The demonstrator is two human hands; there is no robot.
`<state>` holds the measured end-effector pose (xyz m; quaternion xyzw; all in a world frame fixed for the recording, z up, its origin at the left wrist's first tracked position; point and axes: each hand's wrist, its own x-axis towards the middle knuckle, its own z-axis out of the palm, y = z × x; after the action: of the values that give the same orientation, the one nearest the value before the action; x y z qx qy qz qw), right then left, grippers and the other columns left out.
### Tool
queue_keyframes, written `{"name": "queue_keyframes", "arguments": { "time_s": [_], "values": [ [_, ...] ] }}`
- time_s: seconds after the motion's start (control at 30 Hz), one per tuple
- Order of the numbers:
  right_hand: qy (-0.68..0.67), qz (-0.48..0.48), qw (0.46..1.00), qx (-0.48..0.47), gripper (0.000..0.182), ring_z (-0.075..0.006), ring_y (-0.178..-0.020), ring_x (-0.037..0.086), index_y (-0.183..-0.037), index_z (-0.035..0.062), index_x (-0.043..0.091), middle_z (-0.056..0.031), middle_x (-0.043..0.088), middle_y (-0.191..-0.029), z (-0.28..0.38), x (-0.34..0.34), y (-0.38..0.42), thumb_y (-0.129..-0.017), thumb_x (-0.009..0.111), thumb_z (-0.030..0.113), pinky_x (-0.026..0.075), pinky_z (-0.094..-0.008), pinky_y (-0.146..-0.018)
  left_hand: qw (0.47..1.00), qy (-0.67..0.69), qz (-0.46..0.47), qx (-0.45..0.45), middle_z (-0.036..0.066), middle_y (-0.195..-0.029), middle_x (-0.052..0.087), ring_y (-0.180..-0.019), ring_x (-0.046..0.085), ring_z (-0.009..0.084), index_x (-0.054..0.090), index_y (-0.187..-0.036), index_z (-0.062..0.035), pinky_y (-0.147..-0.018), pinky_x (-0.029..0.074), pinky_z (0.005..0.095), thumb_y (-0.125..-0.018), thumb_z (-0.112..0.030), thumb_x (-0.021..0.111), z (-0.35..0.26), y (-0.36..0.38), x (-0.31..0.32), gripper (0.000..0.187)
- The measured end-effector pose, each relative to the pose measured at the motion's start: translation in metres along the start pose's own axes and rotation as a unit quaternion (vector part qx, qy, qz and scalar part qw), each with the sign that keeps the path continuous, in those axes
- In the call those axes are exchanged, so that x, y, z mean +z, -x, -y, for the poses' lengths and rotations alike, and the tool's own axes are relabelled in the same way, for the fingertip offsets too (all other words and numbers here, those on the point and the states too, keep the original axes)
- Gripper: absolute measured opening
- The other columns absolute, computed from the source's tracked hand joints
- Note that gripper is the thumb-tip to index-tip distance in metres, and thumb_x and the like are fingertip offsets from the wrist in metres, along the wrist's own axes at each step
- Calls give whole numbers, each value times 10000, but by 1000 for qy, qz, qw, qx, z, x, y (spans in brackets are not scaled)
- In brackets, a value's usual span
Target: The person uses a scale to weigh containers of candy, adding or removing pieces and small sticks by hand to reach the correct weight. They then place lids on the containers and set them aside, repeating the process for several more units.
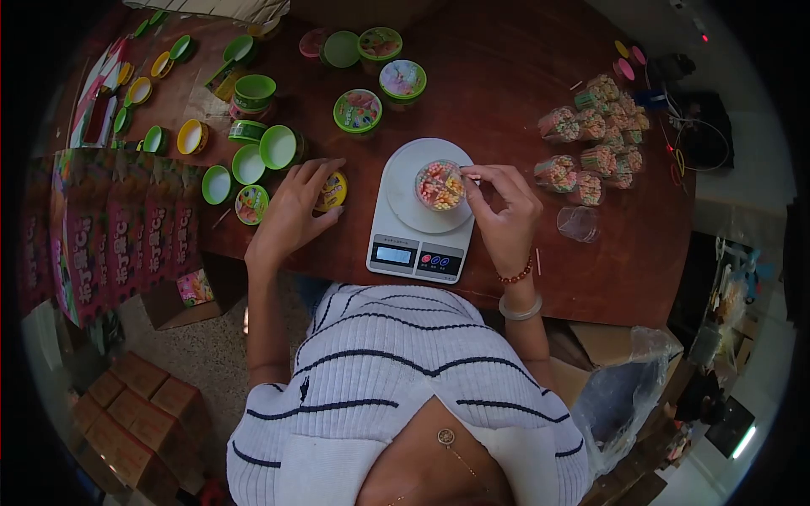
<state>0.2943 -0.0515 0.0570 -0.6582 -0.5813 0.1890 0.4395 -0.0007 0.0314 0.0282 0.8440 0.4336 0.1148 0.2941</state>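
Her right hand (504, 207) pinched the clear candy-filled cup (440, 185) on the white scale (419, 215), left hand (295, 211) cupping a small yellow tub (334, 191); many filled cups (591, 135) waited far right, green lids (245, 160) unused.

A brown wooden table (523, 59) stands over speckled floor (202, 371), cardboard boxes (135, 413) stacked lower left.

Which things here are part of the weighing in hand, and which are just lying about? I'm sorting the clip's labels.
In use:
scale
cup on it, right hand at its rim
lid under left hand

Lying about:
filled cups
empty cup
green lids
printed boxes
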Motion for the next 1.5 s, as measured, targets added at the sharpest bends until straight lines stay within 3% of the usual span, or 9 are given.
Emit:
{"name": "queue_keyframes", "arguments": {
  "time_s": [0.27,0.47,0.57,0.7,0.97,1.07,1.17,1.23,1.5],
  "values": [
    [4,18,1000,19,159,-125,-838,675,-1002,22,782,-75,711,-960,-6,2,-2,-850,779,-22,523,-237,-687,1000,1,3,-2,137,-1358,576,-1244,551,354,508,-1449,-96,-1086,457,446,-825,-135,766,0,0,0,677],
    [-96,-12,990,98,290,-65,-846,605,-1245,-7,682,-10,663,-1022,-25,-16,3,-964,712,62,506,-215,-722,1000,2,-5,0,140,-1359,575,-1241,549,357,503,-1459,-98,-1084,454,448,-831,-142,765,1,1,1,682],
    [-10,4,982,191,253,-66,-811,606,-1178,-5,684,-25,676,-943,-54,-25,11,-955,736,102,509,-218,-696,1000,7,8,-18,145,-1410,548,-1292,535,356,502,-1469,-109,-1098,466,429,-842,-114,767,0,1,1,681],
    [68,67,979,181,265,-70,-710,596,-1098,3,649,-39,678,-849,-57,0,16,-924,780,153,508,-227,-638,1000,8,-5,-9,142,-1366,574,-1242,547,365,507,-1456,-102,-1083,453,447,-828,-134,769,3,-1,3,681],
    [-61,75,974,204,158,-115,-710,683,-1078,-37,683,-93,728,-881,-64,-15,7,-939,711,33,556,-254,-658,1000,20,-16,-8,138,-1365,575,-1223,557,365,512,-1454,-110,-1073,459,445,-823,-132,776,3,2,3,685],
    [-212,-35,964,158,149,-110,-765,694,-1081,-17,721,-91,746,-903,-17,-15,6,-935,693,-26,565,-253,-692,999,29,-11,-18,138,-1366,575,-1221,558,366,515,-1452,-108,-1067,461,445,-824,-136,779,3,0,4,682],
    [-123,-46,989,68,176,-137,-812,701,-1038,-2,765,-87,759,-912,9,-8,5,-879,734,-71,567,-271,-721,1000,17,-14,-16,139,-1366,576,-1223,557,368,518,-1449,-108,-1064,462,445,-823,-140,779,3,-2,3,679],
    [-26,-59,993,-101,185,-163,-888,682,-1026,0,787,-84,763,-942,6,0,-2,-848,780,-54,548,-283,-745,1000,19,-16,-18,142,-1366,576,-1229,553,370,517,-1450,-104,-1070,457,445,-823,-143,780,2,-2,3,680],
    [64,-44,990,-121,292,-234,-974,672,-1091,59,788,-100,739,-1047,0,15,-3,-806,824,2,539,-327,-837,1000,13,-22,-15,146,-1372,572,-1243,545,370,511,-1458,-98,-1081,449,449,-826,-144,777,3,0,5,687]
  ]
}}
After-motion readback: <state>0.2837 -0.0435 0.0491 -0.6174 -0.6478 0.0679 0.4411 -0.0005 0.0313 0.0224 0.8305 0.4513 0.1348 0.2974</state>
